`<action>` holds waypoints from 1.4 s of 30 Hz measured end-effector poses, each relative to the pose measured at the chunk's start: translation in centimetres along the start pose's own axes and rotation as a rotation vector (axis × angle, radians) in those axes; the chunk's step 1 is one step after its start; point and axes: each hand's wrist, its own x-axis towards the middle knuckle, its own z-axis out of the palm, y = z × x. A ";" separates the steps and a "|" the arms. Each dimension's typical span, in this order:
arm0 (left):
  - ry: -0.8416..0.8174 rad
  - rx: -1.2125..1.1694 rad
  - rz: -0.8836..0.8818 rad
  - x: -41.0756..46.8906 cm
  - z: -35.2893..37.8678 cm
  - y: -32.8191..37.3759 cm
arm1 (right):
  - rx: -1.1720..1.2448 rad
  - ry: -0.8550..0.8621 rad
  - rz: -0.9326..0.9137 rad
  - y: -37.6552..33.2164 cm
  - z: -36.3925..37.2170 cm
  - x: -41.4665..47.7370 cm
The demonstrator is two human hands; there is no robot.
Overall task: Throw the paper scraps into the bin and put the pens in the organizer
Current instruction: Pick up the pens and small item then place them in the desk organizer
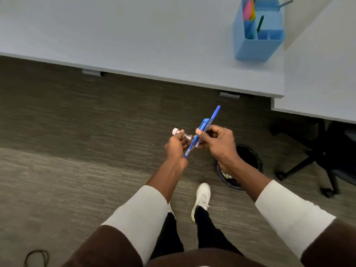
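Note:
My right hand [216,140] grips two blue pens [209,122] that slant up to the right, held over the carpet in front of the desk. My left hand [176,145] is closed around a pinkish pen or marker [176,131] whose cap sticks out at the upper left; the blue pens' lower tips cross over this hand. A blue organizer [254,48] stands on the desk at the upper right, with pens and colourful items in its compartments. A black mesh bin [250,157] sits on the floor under my right forearm, with paper scraps inside.
The grey desk [134,35] fills the top of the view, and a second desk surface [323,74] joins it at the right. A black office chair base [308,164] stands right of the bin. A dark cable loop [36,257] lies on the carpet at lower left.

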 end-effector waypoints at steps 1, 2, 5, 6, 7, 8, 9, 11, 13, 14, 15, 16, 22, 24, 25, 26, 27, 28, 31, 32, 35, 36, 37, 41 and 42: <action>-0.012 -0.022 -0.008 -0.6 0.5 0.4 | 0.016 0.000 0.000 -0.7 -0.1 -0.5; -0.027 -0.035 -0.017 -1.2 1.0 0.6 | 0.029 0.000 -0.002 -1.3 -0.2 -0.9; -0.065 -0.035 -0.022 -2.7 2.2 0.9 | -0.010 -0.033 -0.026 -3.0 -1.2 -1.5; -0.076 -0.037 -0.024 -3.0 2.7 0.9 | -0.037 -0.055 -0.039 -3.6 -1.6 -1.6; -0.092 -0.043 -0.024 -3.3 3.2 1.0 | -0.060 -0.076 -0.051 -4.1 -2.0 -1.7; -0.109 -0.053 -0.020 -3.6 3.8 1.1 | -0.080 -0.090 -0.063 -4.5 -2.4 -1.7; -0.123 -0.056 -0.010 -3.9 4.4 1.2 | -0.099 -0.098 -0.074 -5.0 -2.8 -1.7; -0.136 -0.046 0.017 -4.3 5.6 1.2 | -0.127 -0.112 -0.083 -5.6 -3.6 -1.6; -0.138 -0.005 0.041 -4.3 6.8 1.1 | -0.150 -0.134 -0.087 -6.2 -4.4 -1.4; -0.134 0.027 0.052 -4.3 7.4 1.1 | -0.167 -0.143 -0.092 -6.5 -4.9 -1.3; -0.132 0.056 0.062 -4.4 8.1 1.1 | -0.179 -0.145 -0.095 -6.7 -5.3 -1.2; -0.128 0.078 0.075 -4.4 8.7 1.1 | -0.179 -0.139 -0.094 -6.9 -5.8 -1.1; -0.104 0.160 0.175 -4.4 12.6 0.7 | -0.192 -0.135 -0.127 -8.5 -9.1 0.2; -0.115 0.160 0.171 -4.2 13.6 0.6 | -0.185 -0.151 -0.137 -9.1 -9.9 0.6; -0.120 0.166 0.170 -4.2 14.0 0.6 | -0.175 -0.149 -0.134 -9.4 -10.3 0.9; -0.127 0.174 0.170 -4.0 14.4 0.7 | -0.160 -0.147 -0.128 -9.6 -10.6 1.2; -0.134 0.190 0.173 -3.9 14.8 0.9 | -0.146 -0.147 -0.119 -9.8 -10.8 1.5; -0.137 0.219 0.186 -3.7 15.2 1.2 | -0.140 -0.143 -0.108 -10.1 -10.9 1.9; -0.115 0.352 0.268 -3.0 16.0 2.5 | -0.138 -0.108 -0.068 -10.5 -11.1 3.0; -0.103 0.398 0.302 -2.6 16.2 3.1 | -0.124 -0.090 -0.057 -10.7 -11.1 3.5; -0.088 0.534 0.429 -1.2 16.9 5.3 | -0.089 -0.009 -0.043 -11.2 -10.6 5.2; -0.098 0.579 0.468 -0.7 17.2 6.2 | -0.089 0.028 -0.041 -11.5 -10.5 6.0; -0.112 0.623 0.499 -0.2 17.5 7.1 | -0.098 0.067 -0.035 -11.8 -10.3 6.8; -0.159 0.758 0.579 2.4 19.0 11.3 | -0.191 0.221 -0.021 -13.3 -9.7 10.1; -0.170 0.778 0.586 3.1 19.4 12.3 | -0.223 0.257 -0.022 -13.8 -9.5 10.9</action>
